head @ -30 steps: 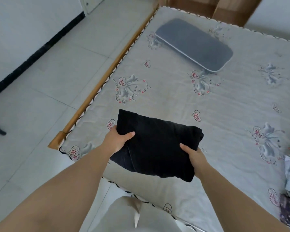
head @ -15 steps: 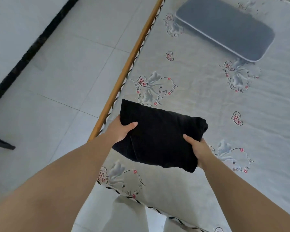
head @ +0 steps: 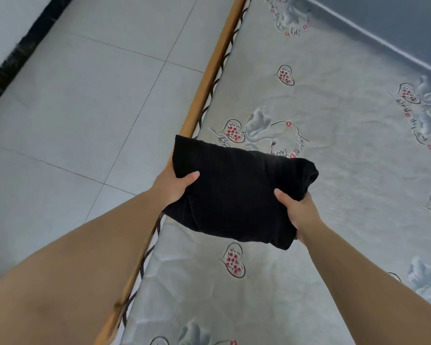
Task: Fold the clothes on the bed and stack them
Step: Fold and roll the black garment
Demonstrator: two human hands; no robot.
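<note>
One view only — the camera on my head, wide-angle, tipped steeply down and forward over my own forearms. It looks from above the bed's left edge, so the wooden side rail [head: 204, 88] runs diagonally up the middle of the frame: tiled floor [head: 85, 95] to the left of it, printed mattress cover [head: 334, 170] to the right. Close range — my left hand [head: 173, 184] and right hand [head: 297, 211] sit near centre with the folded black garment [head: 237, 192] between them. Arms fill the lower corners. A grey pillow [head: 396, 23] is cut by the top right corner. No second view to share anything with.
</note>
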